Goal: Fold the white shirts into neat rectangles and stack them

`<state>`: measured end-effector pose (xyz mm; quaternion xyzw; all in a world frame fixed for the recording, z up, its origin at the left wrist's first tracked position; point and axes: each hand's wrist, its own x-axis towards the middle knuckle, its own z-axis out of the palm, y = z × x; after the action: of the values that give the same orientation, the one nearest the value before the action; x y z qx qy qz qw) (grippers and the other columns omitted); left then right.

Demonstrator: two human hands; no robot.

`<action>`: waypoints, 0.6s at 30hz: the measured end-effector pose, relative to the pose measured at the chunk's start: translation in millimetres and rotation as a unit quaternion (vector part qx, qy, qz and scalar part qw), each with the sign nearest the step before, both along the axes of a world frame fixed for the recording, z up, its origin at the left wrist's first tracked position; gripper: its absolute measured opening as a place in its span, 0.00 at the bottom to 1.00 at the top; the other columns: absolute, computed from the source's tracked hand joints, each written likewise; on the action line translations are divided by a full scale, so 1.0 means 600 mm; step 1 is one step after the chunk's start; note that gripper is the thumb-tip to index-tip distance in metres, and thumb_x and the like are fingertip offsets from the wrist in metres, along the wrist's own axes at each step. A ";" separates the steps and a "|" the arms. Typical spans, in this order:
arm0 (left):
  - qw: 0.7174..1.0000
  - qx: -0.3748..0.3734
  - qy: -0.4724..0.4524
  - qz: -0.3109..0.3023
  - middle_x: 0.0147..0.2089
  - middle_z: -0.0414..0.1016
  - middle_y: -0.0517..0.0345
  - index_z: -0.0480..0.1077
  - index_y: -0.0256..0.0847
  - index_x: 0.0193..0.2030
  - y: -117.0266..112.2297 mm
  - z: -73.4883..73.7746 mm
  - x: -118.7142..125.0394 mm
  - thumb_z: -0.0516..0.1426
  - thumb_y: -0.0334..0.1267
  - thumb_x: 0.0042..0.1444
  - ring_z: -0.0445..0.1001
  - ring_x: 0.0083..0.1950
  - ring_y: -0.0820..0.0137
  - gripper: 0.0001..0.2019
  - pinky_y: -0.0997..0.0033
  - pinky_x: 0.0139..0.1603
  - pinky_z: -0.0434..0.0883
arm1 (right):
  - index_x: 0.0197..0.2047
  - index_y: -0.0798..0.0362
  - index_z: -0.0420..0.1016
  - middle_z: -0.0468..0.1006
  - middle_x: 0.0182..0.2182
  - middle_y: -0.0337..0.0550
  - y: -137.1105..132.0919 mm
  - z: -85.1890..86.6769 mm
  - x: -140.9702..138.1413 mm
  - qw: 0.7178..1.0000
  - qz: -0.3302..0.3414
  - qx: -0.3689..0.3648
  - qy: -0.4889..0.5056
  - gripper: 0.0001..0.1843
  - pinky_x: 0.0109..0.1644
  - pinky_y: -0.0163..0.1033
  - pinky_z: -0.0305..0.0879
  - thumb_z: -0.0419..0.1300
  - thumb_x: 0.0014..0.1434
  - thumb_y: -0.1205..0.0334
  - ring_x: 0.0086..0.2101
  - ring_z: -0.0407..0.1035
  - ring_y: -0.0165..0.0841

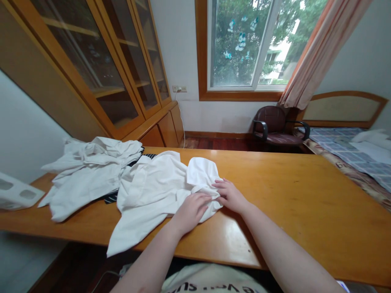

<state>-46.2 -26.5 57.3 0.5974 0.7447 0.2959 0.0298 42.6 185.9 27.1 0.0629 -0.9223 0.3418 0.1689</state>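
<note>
A white garment (152, 191) lies crumpled on the wooden table (290, 195), one corner hanging over the near edge. My left hand (191, 211) rests on the garment's right edge with fingers curled into the cloth. My right hand (229, 195) pinches the same bunched edge from the right, just below a folded-up flap (201, 173). Both hands nearly touch each other on the cloth.
A second pile of white clothes (88, 171) with a dark striped piece (111, 197) under it lies to the left. A white plastic object (15, 191) sits at the table's far left. Beyond the table stand a glass-door cabinet (100, 69), a dark armchair (275, 126) and a bed (354, 150).
</note>
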 end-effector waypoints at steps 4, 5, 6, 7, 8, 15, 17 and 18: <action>0.989 0.023 0.061 0.131 0.57 0.69 0.49 0.68 0.43 0.55 -0.052 0.000 -0.018 0.50 0.38 0.62 0.67 0.57 0.63 0.16 0.57 0.59 0.64 | 0.36 0.51 0.80 0.79 0.40 0.47 0.013 -0.008 -0.001 0.969 -0.091 -0.228 0.024 0.11 0.49 0.45 0.65 0.59 0.56 0.55 0.43 0.72 0.38; 0.980 0.017 0.081 0.180 0.58 0.68 0.47 0.68 0.42 0.55 -0.065 -0.005 -0.022 0.50 0.39 0.61 0.65 0.59 0.61 0.17 0.55 0.60 0.63 | 0.35 0.52 0.79 0.80 0.38 0.47 0.018 -0.007 0.001 0.949 -0.129 -0.286 0.033 0.12 0.46 0.43 0.66 0.60 0.53 0.54 0.40 0.72 0.37; 0.967 0.003 0.100 0.235 0.60 0.66 0.45 0.68 0.41 0.56 -0.076 -0.011 -0.025 0.51 0.41 0.60 0.63 0.61 0.58 0.18 0.52 0.62 0.60 | 0.35 0.53 0.79 0.80 0.35 0.45 0.024 -0.005 0.002 0.925 -0.168 -0.338 0.044 0.13 0.43 0.42 0.67 0.61 0.51 0.53 0.37 0.72 0.37; 0.949 -0.020 0.117 0.292 0.62 0.63 0.43 0.67 0.41 0.58 -0.087 -0.018 -0.028 0.52 0.42 0.59 0.60 0.63 0.55 0.21 0.49 0.63 0.57 | 0.34 0.54 0.79 0.79 0.32 0.44 0.030 -0.004 0.003 0.897 -0.206 -0.387 0.055 0.14 0.39 0.40 0.66 0.62 0.48 0.53 0.34 0.71 0.36; 0.928 -0.049 0.131 0.346 0.65 0.59 0.41 0.65 0.39 0.60 -0.096 -0.025 -0.031 0.54 0.44 0.58 0.56 0.66 0.51 0.24 0.46 0.64 0.53 | 0.32 0.54 0.78 0.78 0.29 0.42 0.037 -0.002 0.005 0.867 -0.242 -0.431 0.068 0.14 0.36 0.38 0.65 0.63 0.46 0.53 0.31 0.70 0.34; 0.881 -0.221 0.126 0.398 0.69 0.49 0.37 0.59 0.41 0.65 -0.112 -0.058 -0.037 0.59 0.53 0.50 0.43 0.69 0.40 0.37 0.42 0.64 0.48 | 0.22 0.50 0.63 0.68 0.19 0.36 0.088 -0.003 0.003 0.746 -0.362 -0.529 0.178 0.09 0.29 0.36 0.62 0.55 0.44 0.54 0.24 0.64 0.31; 0.893 -0.237 0.121 0.362 0.68 0.54 0.40 0.61 0.46 0.64 -0.104 -0.062 -0.035 0.56 0.51 0.54 0.47 0.69 0.42 0.31 0.39 0.63 0.47 | 0.22 0.49 0.59 0.67 0.19 0.37 0.100 -0.007 0.002 0.749 -0.375 -0.518 0.175 0.09 0.30 0.38 0.64 0.51 0.44 0.53 0.24 0.65 0.32; 0.901 -0.238 0.120 0.342 0.68 0.56 0.41 0.62 0.49 0.63 -0.100 -0.063 -0.034 0.55 0.49 0.56 0.49 0.68 0.43 0.28 0.39 0.63 0.48 | 0.22 0.49 0.59 0.67 0.19 0.37 0.105 -0.010 0.001 0.758 -0.380 -0.505 0.164 0.09 0.30 0.39 0.65 0.50 0.45 0.53 0.24 0.65 0.33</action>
<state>-66.8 -86.4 19.7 0.3118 0.9495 0.0277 -0.0219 43.3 248.7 21.4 -0.3318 -0.5223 0.6503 0.4407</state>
